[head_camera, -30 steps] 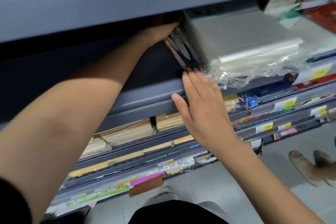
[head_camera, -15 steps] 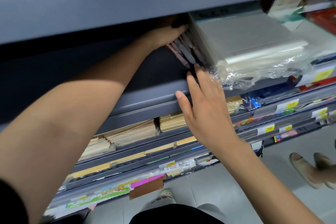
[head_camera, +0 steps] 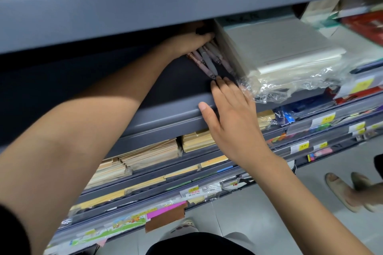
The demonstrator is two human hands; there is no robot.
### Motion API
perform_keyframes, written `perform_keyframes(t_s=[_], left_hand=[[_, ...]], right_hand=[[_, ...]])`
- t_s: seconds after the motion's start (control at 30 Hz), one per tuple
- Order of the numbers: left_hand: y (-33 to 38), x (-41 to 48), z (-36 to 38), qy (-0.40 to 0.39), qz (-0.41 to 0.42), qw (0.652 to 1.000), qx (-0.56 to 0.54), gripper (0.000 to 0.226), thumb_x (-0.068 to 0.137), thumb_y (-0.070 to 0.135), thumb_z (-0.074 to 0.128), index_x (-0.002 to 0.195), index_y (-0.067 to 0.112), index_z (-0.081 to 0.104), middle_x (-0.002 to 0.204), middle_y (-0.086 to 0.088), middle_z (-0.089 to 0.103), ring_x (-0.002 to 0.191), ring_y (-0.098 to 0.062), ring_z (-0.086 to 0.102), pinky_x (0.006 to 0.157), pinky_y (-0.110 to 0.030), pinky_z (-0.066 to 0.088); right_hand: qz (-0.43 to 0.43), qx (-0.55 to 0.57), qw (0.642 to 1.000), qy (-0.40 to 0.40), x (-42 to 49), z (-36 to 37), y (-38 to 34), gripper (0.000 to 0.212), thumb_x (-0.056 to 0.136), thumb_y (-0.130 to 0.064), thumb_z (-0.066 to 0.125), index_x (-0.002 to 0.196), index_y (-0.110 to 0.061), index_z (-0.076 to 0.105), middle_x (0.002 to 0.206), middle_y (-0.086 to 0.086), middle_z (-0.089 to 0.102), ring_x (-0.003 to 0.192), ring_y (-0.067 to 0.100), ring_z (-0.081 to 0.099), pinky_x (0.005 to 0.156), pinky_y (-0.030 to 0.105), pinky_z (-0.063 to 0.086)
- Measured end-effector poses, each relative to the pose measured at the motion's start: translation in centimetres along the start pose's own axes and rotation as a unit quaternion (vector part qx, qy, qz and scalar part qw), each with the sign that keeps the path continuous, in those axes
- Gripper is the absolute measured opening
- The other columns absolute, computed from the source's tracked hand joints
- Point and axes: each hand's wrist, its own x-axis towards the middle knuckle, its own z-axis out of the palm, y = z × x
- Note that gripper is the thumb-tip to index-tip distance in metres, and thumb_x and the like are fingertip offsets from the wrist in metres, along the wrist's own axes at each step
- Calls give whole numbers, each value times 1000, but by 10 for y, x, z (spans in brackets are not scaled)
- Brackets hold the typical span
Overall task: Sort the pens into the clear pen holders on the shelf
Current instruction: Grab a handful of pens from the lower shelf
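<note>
- Left hand (head_camera: 187,42): reaches into the dark bay beneath the upper grey shelf, with fingers and thumb wrapped round the upper ends of a bundle of pens (head_camera: 208,61).
- Pens: pinkish and grey barrels, slightly fanned, with their lower ends slanting down towards the viewer. They lie just beside the left face of the plastic-wrapped pack (head_camera: 279,47).
- Right hand (head_camera: 234,124): fingers straight and close together, holding nothing. The fingertips (head_camera: 219,84) touch the lowest pen ends, and the spread thumb rests on the shelf lip (head_camera: 161,118).
- Plastic-wrapped pack: flat grey sheets in loose clear film, lying on the same shelf.
- Lower shelves: stacked brown envelopes (head_camera: 149,153) and yellow price labels (head_camera: 324,119) along the rails.
- Floor, right: another person's shoes (head_camera: 342,190).
</note>
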Motion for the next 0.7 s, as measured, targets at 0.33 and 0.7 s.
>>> perform_keyframes(t_s=[0.33,0.7], left_hand=[[-4,-6,-4,-5,30,999,16,21,98,12,48,112,10,62,113,-10,64,97,-17,59,81,-17,47],[-18,-22,-10,13,79,993,91,27,96,18,46,116,5,58,118,-12,63,109,-24,58,97,-30,42]], right_hand=[[-6,87,995,44,-4,0,7,42,102,-35,44,137,-12,48,140,2,45,131,14,34,110,26,18],[22,79,996,34,-1,-3,-3,41,102,-38,41,131,-11,45,130,5,43,121,19,38,106,38,33]])
